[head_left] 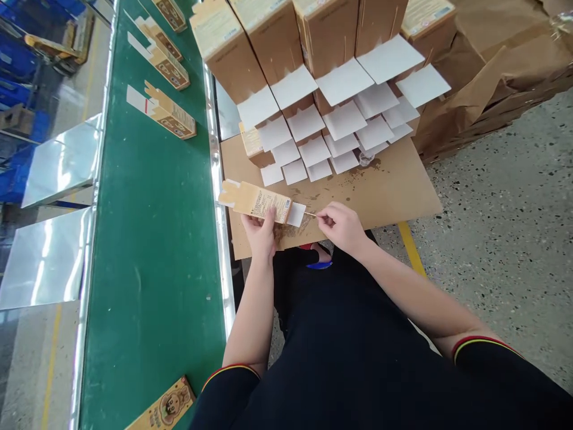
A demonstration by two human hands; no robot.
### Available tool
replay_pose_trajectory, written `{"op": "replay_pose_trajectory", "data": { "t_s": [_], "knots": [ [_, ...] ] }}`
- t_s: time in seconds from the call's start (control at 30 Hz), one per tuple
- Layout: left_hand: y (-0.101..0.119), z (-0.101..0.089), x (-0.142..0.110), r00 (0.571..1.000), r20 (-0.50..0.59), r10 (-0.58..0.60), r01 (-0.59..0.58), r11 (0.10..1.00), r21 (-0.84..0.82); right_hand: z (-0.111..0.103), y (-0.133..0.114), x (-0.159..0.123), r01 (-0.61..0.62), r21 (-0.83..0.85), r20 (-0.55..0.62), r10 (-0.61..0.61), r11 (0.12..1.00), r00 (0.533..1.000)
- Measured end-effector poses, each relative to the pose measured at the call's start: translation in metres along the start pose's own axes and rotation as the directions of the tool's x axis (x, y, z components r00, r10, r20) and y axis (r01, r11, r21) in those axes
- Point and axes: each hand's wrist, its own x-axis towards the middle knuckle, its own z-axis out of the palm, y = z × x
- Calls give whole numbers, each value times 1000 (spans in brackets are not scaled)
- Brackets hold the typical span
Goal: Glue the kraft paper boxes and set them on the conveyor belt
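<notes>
My left hand (260, 234) grips a flat tan carton (256, 202) from below, holding it level over the edge of a brown cardboard sheet (385, 185). The carton's white end flap (296, 214) points right. My right hand (341, 227) is pinched closed on a thin stick (310, 214) whose tip touches that white flap. Both hands sit just in front of my dark clothing.
A green conveyor belt (152, 239) runs along the left, carrying several tan cartons (170, 114), one near me (165, 409). Rows of brown cartons with open white flaps (331, 113) are stacked beyond the hands. Crumpled brown paper (496, 77) lies at the right on speckled floor.
</notes>
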Motion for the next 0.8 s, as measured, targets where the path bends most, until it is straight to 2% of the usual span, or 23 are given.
{"op": "replay_pose_trajectory", "data": {
  "t_s": [0.1, 0.33, 0.43, 0.53, 0.63, 0.8],
  "knots": [
    [1, 2, -2, 1000, -2, -5, 5, 1000, 16, 13, 8, 1, 26, -37, 57, -24, 999, 998],
    [2, 7, -5, 999, -7, 34, -33, 999, 36, 13, 10, -9, 116, 26, 143, -119, 993, 983],
    [2, 9, -9, 998, 19, 66, -68, 995, 72, 9, 7, -17, 93, 70, 58, -98, 993, 994],
    [-1, 11, -16, 992, 44, 117, -122, 983, 134, -5, 9, -25, 14, 66, -82, -8, 998, 997],
    [-7, 13, -22, 988, 55, 141, -150, 963, 225, -23, 13, -34, -94, 64, -189, 105, 993, 976],
    [-11, 16, -25, 978, 76, 194, -208, 933, 293, -36, 16, -43, -101, 96, -321, 127, 990, 939]
  ]
}}
